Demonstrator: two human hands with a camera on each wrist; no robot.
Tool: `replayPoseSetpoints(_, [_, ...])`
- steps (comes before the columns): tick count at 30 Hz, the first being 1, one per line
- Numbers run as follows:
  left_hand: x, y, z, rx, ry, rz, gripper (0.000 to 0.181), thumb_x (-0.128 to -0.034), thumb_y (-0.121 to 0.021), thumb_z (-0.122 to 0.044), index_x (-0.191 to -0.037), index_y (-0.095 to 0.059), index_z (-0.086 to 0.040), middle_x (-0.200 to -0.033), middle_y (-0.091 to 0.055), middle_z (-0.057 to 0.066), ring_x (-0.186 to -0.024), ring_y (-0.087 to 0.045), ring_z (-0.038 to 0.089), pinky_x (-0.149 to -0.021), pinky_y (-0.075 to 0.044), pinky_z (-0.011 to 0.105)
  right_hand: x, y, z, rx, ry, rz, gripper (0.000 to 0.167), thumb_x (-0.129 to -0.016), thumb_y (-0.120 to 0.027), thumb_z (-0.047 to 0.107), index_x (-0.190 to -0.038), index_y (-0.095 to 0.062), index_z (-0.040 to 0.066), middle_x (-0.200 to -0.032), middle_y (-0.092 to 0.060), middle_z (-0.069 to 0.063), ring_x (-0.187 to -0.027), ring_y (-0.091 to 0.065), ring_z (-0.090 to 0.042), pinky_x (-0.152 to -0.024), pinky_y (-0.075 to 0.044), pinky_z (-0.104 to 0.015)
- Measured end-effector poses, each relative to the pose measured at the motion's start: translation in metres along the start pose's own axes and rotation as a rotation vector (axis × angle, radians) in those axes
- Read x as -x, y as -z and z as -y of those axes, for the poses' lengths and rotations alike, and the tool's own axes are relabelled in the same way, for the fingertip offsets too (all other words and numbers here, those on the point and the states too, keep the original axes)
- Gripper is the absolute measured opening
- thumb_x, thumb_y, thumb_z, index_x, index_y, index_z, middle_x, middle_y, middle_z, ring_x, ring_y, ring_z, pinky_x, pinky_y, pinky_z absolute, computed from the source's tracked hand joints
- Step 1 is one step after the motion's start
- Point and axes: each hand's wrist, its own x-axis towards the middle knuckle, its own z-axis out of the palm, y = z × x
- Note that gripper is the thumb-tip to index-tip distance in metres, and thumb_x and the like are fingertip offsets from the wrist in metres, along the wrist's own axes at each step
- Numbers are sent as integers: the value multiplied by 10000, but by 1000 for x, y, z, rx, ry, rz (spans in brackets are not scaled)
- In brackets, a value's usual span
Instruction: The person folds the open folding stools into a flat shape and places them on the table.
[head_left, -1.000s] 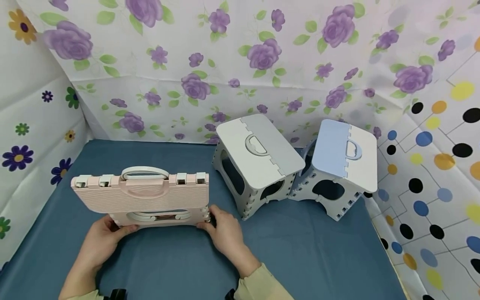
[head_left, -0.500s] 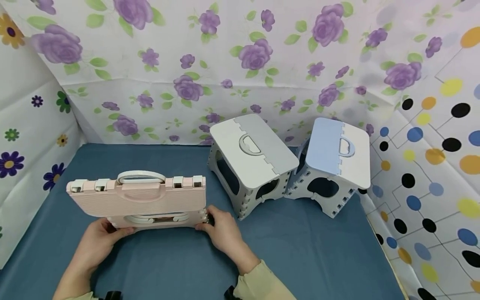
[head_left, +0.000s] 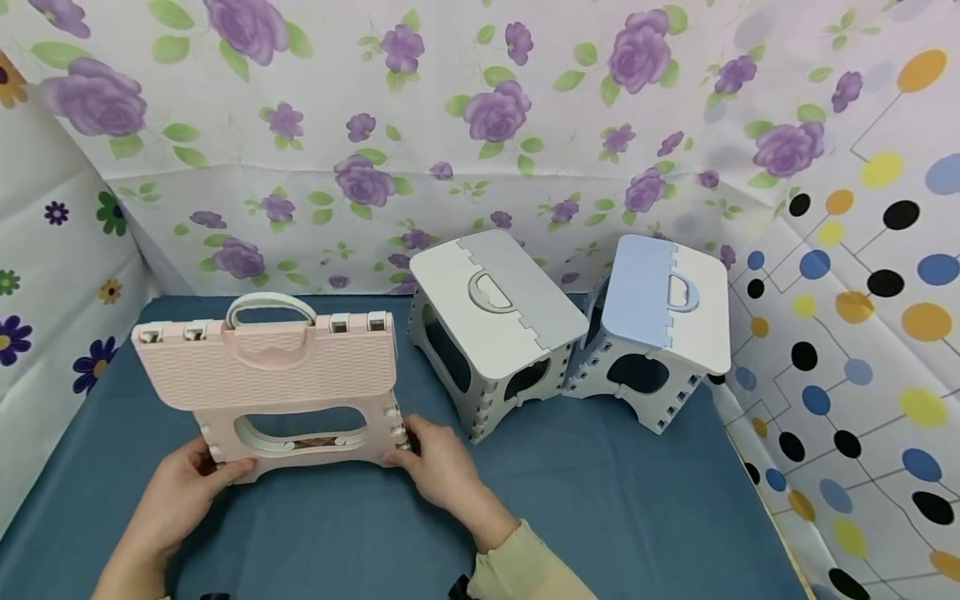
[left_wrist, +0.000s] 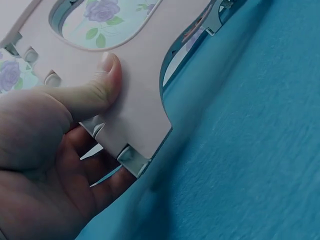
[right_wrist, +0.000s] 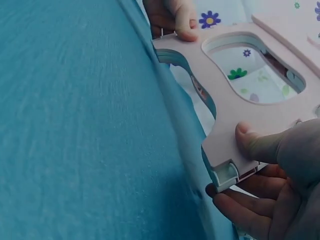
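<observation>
A pink folding stool [head_left: 270, 367], folded nearly flat, is held at the left of the table with its white carry handle [head_left: 270, 305] at the top. My left hand [head_left: 183, 492] grips the lower left end of its leg panel, thumb on the near face and fingers behind, as the left wrist view shows. My right hand [head_left: 442, 467] grips the lower right end the same way. In the right wrist view the foot of the pink leg panel [right_wrist: 225, 115] appears raised off the blue cloth.
A grey and white folding stool [head_left: 495, 304] stands unfolded right of the pink one. Close against it stands a blue and white folding stool [head_left: 667, 308]. Blue cloth [head_left: 337, 542] covers the table; a flowered curtain [head_left: 300, 125] hangs behind, a dotted one [head_left: 847, 375] at right.
Both hands have raised and tilted the pink stool, so more of its textured face and the opening in its leg panel show. The view has shifted slightly; the other two stools stay put.
</observation>
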Motion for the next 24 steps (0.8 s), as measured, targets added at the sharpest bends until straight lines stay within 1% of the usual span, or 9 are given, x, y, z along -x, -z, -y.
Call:
replayPoseSetpoints(4, [1,4,1,-7,-5,-6,515,-1062,-716,-217,-1426,-542,104,-1061,-693,92,-814,-594,89,-659,-518,277,1,-4,6,-18,-15,25,377,-997,-759,366,-1253,-716,93,-945,-719,35,-759,-596,-4,-674,-503,-230])
replayPoseSetpoints(7, [2,9,1,-14,10,-22,573,-1075,-698,-246,-1474,-486,106,-1085,-693,90,-824,-589,57,-667,-514,245,0,-9,12,-68,-34,50,412,-1009,-756,352,-1299,-705,65,-969,-729,41,-795,-621,10,-706,-523,-221])
replayPoseSetpoints(10, [3,15,3,-15,15,-31,603,-1098,-658,-251,-1501,-424,130,-1096,-685,62,-831,-589,26,-673,-505,214,-1,-14,19,-127,-59,82,364,-1011,-768,338,-1238,-713,59,-876,-692,70,-727,-603,3,-657,-509,-216])
replayPoseSetpoints(13, [3,19,5,-9,-1,-31,589,-1125,-597,-222,-1503,-370,168,-1084,-667,34,-829,-587,0,-676,-496,190,-3,-20,23,-176,-90,108,283,-1006,-783,336,-1112,-717,82,-775,-620,91,-639,-550,-27,-593,-464,-219])
replayPoseSetpoints(16, [3,21,9,17,-18,-29,567,-1146,-535,-185,-1497,-322,206,-1066,-641,-55,-838,-584,-25,-689,-486,160,-5,-25,24,-196,-113,117,269,-1002,-786,358,-1027,-712,100,-750,-581,86,-616,-509,-51,-578,-434,-229])
replayPoseSetpoints(21, [2,25,14,67,-27,-18,555,-1166,-462,-183,-1505,-283,217,-1000,-561,-297,-839,-573,-35,-705,-466,146,-9,-34,24,-227,-147,132,279,-1001,-785,373,-986,-725,100,-750,-585,70,-616,-498,-74,-579,-423,-248])
replayPoseSetpoints(23, [2,26,16,65,-24,-17,562,-1170,-448,-198,-1511,-284,217,-995,-547,-327,-838,-568,-41,-707,-458,140,-10,-36,26,-247,-166,140,269,-1002,-784,373,-992,-736,108,-744,-596,74,-611,-507,-78,-575,-425,-250])
replayPoseSetpoints(24, [1,27,16,58,-20,-18,567,-1172,-444,-205,-1512,-285,220,-1005,-555,-307,-836,-564,-44,-705,-455,139,-11,-38,27,-261,-177,146,262,-1003,-783,373,-994,-740,114,-737,-603,71,-606,-513,-82,-572,-425,-252])
